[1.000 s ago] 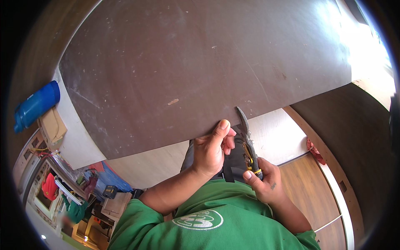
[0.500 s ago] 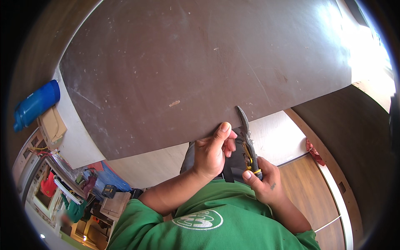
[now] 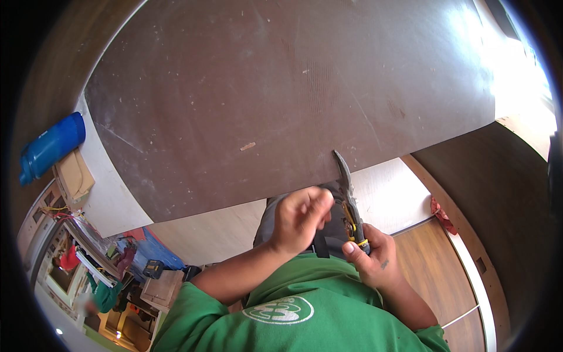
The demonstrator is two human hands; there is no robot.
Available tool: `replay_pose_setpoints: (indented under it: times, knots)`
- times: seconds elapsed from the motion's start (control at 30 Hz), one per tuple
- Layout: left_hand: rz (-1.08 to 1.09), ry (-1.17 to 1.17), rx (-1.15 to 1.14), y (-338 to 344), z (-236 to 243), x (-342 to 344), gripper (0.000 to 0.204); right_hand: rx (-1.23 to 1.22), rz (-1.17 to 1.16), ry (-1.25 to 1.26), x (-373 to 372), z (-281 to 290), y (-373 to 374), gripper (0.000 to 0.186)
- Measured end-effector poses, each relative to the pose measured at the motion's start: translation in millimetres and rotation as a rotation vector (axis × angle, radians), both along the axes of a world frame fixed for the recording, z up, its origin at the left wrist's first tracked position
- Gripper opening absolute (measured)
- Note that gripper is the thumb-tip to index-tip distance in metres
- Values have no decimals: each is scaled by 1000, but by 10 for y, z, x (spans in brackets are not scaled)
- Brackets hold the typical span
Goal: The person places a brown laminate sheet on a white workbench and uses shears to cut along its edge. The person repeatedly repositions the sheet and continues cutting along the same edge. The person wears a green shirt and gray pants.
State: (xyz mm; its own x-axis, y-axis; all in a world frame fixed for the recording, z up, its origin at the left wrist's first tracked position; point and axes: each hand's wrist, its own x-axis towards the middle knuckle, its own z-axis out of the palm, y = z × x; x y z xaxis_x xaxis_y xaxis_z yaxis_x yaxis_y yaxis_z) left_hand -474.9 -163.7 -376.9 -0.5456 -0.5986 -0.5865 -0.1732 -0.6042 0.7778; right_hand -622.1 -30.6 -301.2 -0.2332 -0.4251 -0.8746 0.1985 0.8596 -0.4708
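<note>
A large dark brown sheet point(image 3: 234, 105), scratched and specked with white, spreads in front of me. My right hand point(image 3: 372, 252) grips a pair of tin snips point(image 3: 350, 205) with black and yellow handles. One dark blade lies over the sheet near its front edge; whether the other is beneath cannot be seen. Just below that edge, left of the snips, is my left hand point(image 3: 300, 220). Its fingers are curled in with the thumb against them, somewhat blurred, and nothing shows in them.
A blue bottle point(image 3: 53, 146) lies at the left beside tan board pieces point(image 3: 75, 176). Below left are a cordless-tool battery point(image 3: 153, 268), wires point(image 3: 56, 212) and a person in green point(image 3: 105, 293). A red crumpled wrapper point(image 3: 444, 216) lies right, near a curved dark panel point(image 3: 492, 188).
My left hand has come off the sheet's edge and dropped slightly toward me, its thumb folding in. The right hand and the snips have stayed in nearly the same place.
</note>
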Motion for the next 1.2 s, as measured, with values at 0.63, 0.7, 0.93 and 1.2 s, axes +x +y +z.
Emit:
replay_pose_setpoints:
  times: [0.63, 0.7, 0.93, 1.2]
  knots:
    - [-672, -231, -1339, -995, -14, 156, 62, -37, -57, -16, 47, -48, 64, 50]
    - [-664, -231, -1339, -989, -20, 156, 61, -32, -68, -24, 49, -39, 54, 50]
    - [-659, -229, -1343, -982, -15, 148, 61, -7, -74, -48, 24, -3, -26, 52]
    - [-659, -225, -1347, -981, -25, 149, 62, 1, -69, -60, 14, -9, -65, 51]
